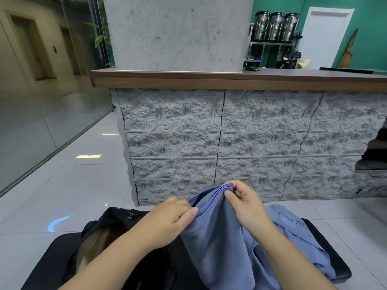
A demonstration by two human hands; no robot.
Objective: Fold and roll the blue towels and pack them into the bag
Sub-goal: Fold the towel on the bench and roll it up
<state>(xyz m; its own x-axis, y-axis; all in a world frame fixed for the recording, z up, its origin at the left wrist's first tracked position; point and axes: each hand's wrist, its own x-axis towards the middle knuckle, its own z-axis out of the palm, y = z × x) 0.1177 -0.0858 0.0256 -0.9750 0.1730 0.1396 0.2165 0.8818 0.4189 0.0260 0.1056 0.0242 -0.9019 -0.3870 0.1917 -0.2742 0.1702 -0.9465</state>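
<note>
A soft blue cloth towel [217, 237] hangs in folds over the black padded surface [335, 266]. The left hand [167, 218] and right hand [245, 204] each pinch its top edge. The black bag [109, 225] lies open, left.

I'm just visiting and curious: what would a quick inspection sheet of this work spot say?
Surface: black bench on pale floor tiles.
Job's things: blue towel held up, edges gathered; second towel lying on the bench; black bag open at left.
Clutter: nothing seen.
Hands: left hand and right hand both pinch the towel's top edge.
Cables: nothing seen.
Surroundings: stone-faced counter, three metal urns behind.
</note>
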